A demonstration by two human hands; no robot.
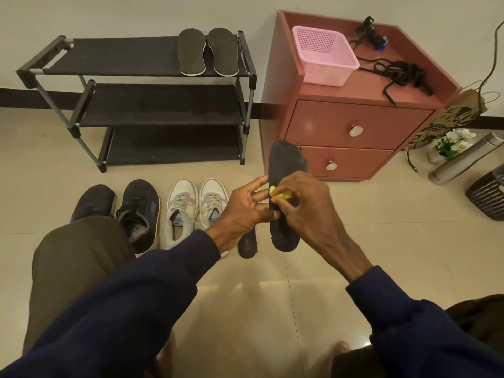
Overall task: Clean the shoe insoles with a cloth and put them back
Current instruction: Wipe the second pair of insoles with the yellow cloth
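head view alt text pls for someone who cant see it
The left hand holds a dark insole while the right hand presses a yellow cloth to it. Two pairs of shoes sit on the floor; two insoles lie atop a rack.

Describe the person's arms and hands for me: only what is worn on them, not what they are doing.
Long dark navy sleeves cover both arms. The left sleeve and the right sleeve look alike: plain fabric with no visible markings, each ending at the wrist. The left hand and the right hand are bare, with no gloves, and no watch or ring shows.
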